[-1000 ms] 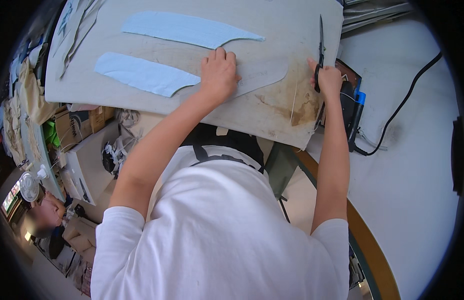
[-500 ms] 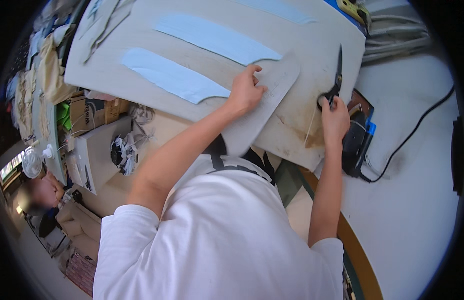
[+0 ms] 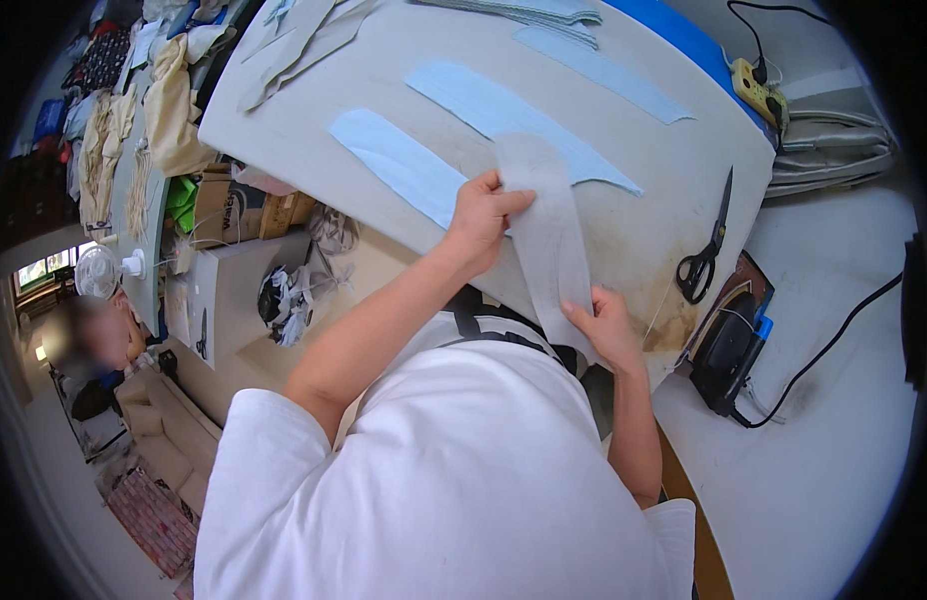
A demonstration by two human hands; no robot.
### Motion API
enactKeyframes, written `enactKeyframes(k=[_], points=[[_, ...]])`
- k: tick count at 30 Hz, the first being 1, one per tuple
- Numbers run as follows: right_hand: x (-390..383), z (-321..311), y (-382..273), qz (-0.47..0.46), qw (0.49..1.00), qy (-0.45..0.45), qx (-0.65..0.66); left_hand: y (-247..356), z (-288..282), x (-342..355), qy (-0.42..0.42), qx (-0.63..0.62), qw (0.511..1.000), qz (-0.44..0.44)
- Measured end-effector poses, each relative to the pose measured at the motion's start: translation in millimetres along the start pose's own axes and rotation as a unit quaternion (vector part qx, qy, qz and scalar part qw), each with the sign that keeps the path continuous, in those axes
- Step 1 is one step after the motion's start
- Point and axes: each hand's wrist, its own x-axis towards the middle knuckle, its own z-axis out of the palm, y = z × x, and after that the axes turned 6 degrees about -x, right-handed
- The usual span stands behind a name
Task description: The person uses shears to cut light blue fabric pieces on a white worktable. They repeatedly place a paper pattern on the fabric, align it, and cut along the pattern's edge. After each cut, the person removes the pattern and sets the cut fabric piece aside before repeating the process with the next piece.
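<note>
A long pale grey sheet cut to a pattern shape (image 3: 549, 220) slants across the table's near edge, its near end toward my waist. My left hand (image 3: 484, 222) is closed on its left edge near the far end, thumb on top. My right hand (image 3: 606, 328) pinches its near end from the right. Two light blue cloth pieces, a shorter one (image 3: 399, 165) and a longer one (image 3: 484, 105), lie flat beyond my left hand; the sheet partly covers them. Black scissors (image 3: 718, 238) lie on the table to the right of my right hand.
A clothes iron (image 3: 726, 345) with a black cord stands at the table's right corner. Another blue strip (image 3: 604, 75), stacked cloth (image 3: 529, 12) and grey strips (image 3: 309, 50) lie farther back. Boxes (image 3: 234, 205) sit at the left. Another person (image 3: 114, 340) is far left.
My right hand has let go of the scissors, which now lie on the table, and has taken the near end of the grey sheet. My left hand has turned and grips the sheet's edge.
</note>
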Motion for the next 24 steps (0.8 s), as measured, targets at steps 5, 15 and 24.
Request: enactKeyframes(k=[5, 15, 24], points=[[17.1, -6.7, -14.2, 0.060, 0.994, -0.021, -0.085, 40.2, -65.2, 33.5, 0.037, 0.116, 0.992, 0.032], [111.6, -41.9, -80.9, 0.058, 0.974, 0.209, -0.065, 154.2, -113.6, 159.2, -0.007, 0.313, 0.948, 0.062], [159.0, -45.0, -68.3, 0.117, 0.944, 0.274, -0.144, 147.7, -126.5, 206.5, 0.035, 0.505, 0.848, 0.159]])
